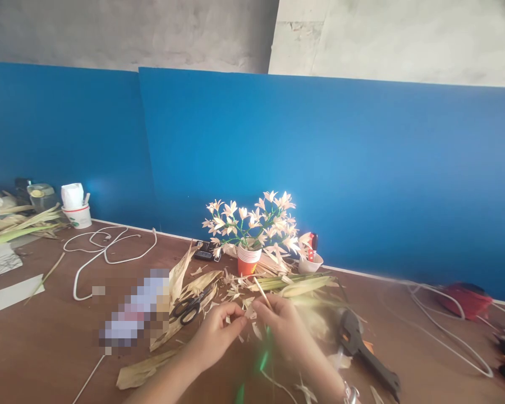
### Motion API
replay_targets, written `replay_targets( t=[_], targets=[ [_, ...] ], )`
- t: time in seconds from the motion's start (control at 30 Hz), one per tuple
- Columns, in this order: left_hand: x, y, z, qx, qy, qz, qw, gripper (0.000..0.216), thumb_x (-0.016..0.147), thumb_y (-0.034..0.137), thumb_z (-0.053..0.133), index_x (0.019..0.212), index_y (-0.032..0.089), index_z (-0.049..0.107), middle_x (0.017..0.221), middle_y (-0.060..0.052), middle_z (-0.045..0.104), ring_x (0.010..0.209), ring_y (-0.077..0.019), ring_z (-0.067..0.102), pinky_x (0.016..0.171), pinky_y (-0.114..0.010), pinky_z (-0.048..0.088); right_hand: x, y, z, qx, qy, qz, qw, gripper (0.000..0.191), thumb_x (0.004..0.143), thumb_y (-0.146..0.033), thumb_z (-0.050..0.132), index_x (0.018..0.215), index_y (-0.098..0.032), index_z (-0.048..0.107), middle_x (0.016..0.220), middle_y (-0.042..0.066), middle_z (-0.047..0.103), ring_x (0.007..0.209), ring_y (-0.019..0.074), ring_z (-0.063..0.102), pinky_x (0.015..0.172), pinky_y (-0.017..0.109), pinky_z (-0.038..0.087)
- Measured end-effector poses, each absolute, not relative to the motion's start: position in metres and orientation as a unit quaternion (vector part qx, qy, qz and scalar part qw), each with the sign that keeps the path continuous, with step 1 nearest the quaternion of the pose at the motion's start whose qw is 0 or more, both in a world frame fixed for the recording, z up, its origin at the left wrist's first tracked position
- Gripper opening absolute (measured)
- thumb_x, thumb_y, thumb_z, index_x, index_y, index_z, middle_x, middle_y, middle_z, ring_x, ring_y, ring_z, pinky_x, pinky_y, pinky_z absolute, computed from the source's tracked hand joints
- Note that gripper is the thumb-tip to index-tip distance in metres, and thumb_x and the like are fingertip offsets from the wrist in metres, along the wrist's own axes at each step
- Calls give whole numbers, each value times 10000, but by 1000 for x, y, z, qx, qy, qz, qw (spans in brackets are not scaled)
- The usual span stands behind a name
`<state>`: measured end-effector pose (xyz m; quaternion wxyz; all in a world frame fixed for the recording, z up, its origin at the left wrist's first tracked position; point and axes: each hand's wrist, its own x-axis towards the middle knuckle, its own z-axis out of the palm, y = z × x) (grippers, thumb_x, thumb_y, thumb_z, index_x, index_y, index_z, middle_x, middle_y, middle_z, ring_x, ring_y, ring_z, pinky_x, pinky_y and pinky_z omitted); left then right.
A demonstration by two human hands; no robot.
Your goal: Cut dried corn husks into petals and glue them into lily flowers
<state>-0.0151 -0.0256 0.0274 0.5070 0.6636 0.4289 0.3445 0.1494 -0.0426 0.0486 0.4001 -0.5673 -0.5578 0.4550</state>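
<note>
My left hand (224,332) is closed in a pinch at a small pale piece of corn husk (249,310), with thumb and forefinger together. Close beside it, my right hand (281,324) grips a thin pale stick (261,292) that slants up from the fingers. Its fingertips also meet the husk piece, so which hand bears it is hard to tell. Just beyond stands a red and white paper cup (249,264) filled with pale husk flowers (252,219) on green stems. Black-handled scissors (189,308) lie left of my left hand. A hot glue gun (364,350) lies right of my right wrist.
Dried husks (185,280) and green-tinged strips (307,285) litter the brown table (219,384). A small white bowl (310,262) stands behind. White cables (105,255) coil at left, near a white tub (77,216). A red pouch (465,301) sits right, before the blue partition (328,168).
</note>
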Motion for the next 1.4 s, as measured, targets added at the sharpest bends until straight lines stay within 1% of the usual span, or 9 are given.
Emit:
replay_targets(
  t=[0.13,0.4,0.57,0.7,0.93,1.1,1.2,1.3,1.4],
  targets=[
    [-18,-24,27,655,419,374,506,252,809,393,503,704,180,590,660,20,539,674,-154,500,630,-243,395,149,-48,58,-536,-573,505,360,451,886,-430,424,1254,-185,516,583,-20,573,562,147,507,560,254,377],
    [-15,-21,16,623,415,401,527,239,797,359,523,646,177,558,624,2,574,625,-155,516,616,-260,401,140,-47,58,-490,-616,519,332,196,803,-235,524,794,-151,701,641,-11,552,577,101,442,553,217,336],
    [-10,-22,15,531,478,423,557,211,711,328,540,559,193,481,527,53,451,541,-120,427,550,-241,343,134,-48,32,-539,-701,308,352,377,814,-113,426,1034,-202,719,738,27,611,676,144,541,600,226,401],
    [-8,-20,17,484,472,431,597,180,662,329,551,566,187,496,523,61,424,544,-111,393,550,-233,318,131,-50,15,-556,-773,117,281,588,758,-21,418,1259,-277,588,816,34,607,644,134,556,568,209,406],
    [-11,-19,18,498,463,415,605,190,675,322,523,545,191,474,527,58,399,547,-113,359,559,-244,284,129,-49,7,-576,-794,-18,194,655,710,-4,467,1317,-243,529,869,62,630,657,154,574,550,211,411],
    [-15,-22,26,544,494,377,564,212,704,307,519,526,201,471,573,18,529,675,-171,517,643,-263,351,156,-32,17,-655,-686,93,303,517,786,-67,398,1245,-191,599,879,82,639,702,174,586,603,250,430],
    [-17,-20,28,593,495,379,509,207,740,338,517,589,197,504,573,36,504,620,-158,498,603,-258,351,165,-27,30,-590,-615,344,394,449,847,-239,430,1270,-175,567,749,37,630,559,132,513,523,239,392],
    [-18,-17,24,638,473,382,472,215,771,358,497,647,186,532,587,45,480,584,-142,460,571,-251,343,162,-30,41,-513,-548,551,364,589,783,-321,547,1346,-167,479,635,-12,600,439,81,393,444,201,287],
    [-17,-16,21,648,445,385,484,187,776,325,481,680,182,552,609,39,500,596,-142,465,581,-251,354,152,-36,46,-489,-548,590,334,552,743,-301,597,1276,-159,566,605,-13,589,491,88,434,484,203,317]
  ],
)
